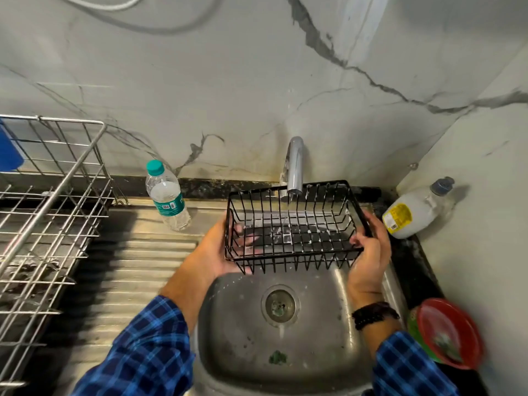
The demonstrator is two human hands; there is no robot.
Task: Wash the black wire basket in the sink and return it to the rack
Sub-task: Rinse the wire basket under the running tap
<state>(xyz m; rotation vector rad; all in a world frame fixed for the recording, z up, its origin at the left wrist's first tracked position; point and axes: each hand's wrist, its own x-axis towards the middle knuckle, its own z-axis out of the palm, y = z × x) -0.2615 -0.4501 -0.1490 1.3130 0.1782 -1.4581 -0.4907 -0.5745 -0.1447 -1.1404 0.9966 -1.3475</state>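
Observation:
The black wire basket (294, 224) hangs over the steel sink (243, 332), under the chrome tap (295, 167). A thin stream of water falls from the tap into the basket, and white foam dots cling to its wires. My left hand (217, 250) grips the basket's left end, fingers showing through the wires. My right hand (371, 252) holds the right end, fingers curled over the rim. The silver wire rack (48, 212) stands at the left on the draining board.
A plastic water bottle (167, 195) with a teal cap stands behind the ribbed draining board (137, 270). A soap jug (414, 212) sits in the right corner. A red bowl (448, 332) rests at the sink's right. A green scrap (277, 358) lies in the sink near the drain (280, 305).

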